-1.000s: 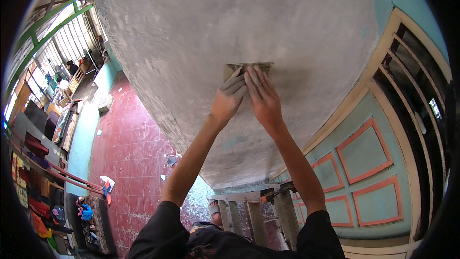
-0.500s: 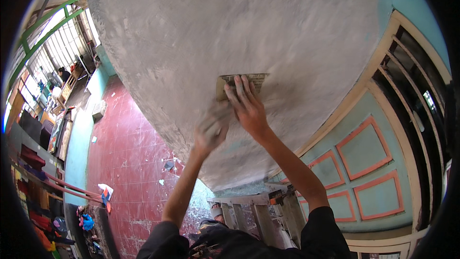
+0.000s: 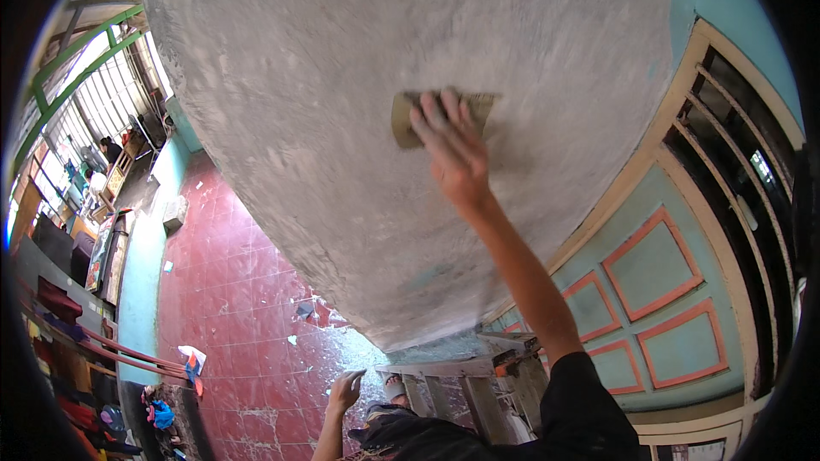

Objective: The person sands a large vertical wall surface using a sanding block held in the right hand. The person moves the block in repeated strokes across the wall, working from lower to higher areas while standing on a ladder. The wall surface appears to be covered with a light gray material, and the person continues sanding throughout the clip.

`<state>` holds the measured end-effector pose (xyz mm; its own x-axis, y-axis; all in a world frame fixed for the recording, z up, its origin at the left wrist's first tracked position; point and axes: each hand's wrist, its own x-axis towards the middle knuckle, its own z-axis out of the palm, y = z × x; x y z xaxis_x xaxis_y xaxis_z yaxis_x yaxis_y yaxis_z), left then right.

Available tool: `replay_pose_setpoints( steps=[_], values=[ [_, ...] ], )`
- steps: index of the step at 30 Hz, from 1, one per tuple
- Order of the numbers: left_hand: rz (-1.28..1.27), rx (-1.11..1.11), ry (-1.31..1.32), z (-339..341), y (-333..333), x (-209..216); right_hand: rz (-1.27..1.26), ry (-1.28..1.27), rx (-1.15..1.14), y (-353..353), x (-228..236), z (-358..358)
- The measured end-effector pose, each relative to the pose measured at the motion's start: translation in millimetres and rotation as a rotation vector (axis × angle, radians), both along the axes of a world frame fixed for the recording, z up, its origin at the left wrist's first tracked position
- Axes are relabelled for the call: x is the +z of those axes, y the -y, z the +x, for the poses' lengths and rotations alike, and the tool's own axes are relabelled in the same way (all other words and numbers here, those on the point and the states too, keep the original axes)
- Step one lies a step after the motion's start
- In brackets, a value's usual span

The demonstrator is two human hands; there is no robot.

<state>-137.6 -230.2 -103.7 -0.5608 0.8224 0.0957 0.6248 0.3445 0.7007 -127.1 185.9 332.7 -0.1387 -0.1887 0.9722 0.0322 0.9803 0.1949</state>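
A grey plastered wall (image 3: 342, 51) fills the upper middle. My right hand (image 3: 453, 141) presses a tan, curved sheet of sandpaper (image 3: 408, 124) against it, fingers laid over the sheet and slightly blurred. Darker smudges mark the plaster beside the sheet's right edge. Low in the picture, my left hand (image 3: 345, 391) is away from the wall, fingers loosely bent and apart from the thumb, with nothing seen in it.
Below me a wooden ladder (image 3: 436, 369) stands by the wall, with one foot (image 3: 395, 388) near it. Debris lies on the red tiled floor (image 3: 222, 290). A green panelled door (image 3: 658, 265) and barred window (image 3: 735, 154) are at right. Cluttered belongings (image 3: 85, 410) line the left.
My left hand has come off the wall and dropped toward my body. My right hand and the sandpaper have slid upward and slightly right on the wall.
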Motion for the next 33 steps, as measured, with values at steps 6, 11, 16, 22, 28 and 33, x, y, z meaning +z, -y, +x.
replay_pose_setpoints(
  steps=[6,11,16,22,28,33],
  values=[
    [-0.166,0.255,0.139,10.5,84.1,-54.9,0.107,-0.064,-0.095,-16.6,130.6,1.0],
    [-0.374,0.312,0.369,30.9,124.6,-104.5,0.216,-0.177,-0.071,-7.0,215.5,-0.2],
    [-0.348,0.341,0.456,54.4,117.5,-112.8,0.270,-0.080,-0.055,-18.9,130.0,-6.2],
    [-0.337,0.340,0.467,60.5,115.7,-128.3,0.188,0.197,0.000,-3.1,-8.1,2.4],
    [-0.314,0.391,0.448,39.6,103.2,-101.0,0.352,0.446,0.034,-7.2,-129.9,11.0],
    [-0.295,0.408,0.499,47.8,116.4,-110.8,0.394,0.396,0.073,-5.6,-98.5,1.4]
  ],
)
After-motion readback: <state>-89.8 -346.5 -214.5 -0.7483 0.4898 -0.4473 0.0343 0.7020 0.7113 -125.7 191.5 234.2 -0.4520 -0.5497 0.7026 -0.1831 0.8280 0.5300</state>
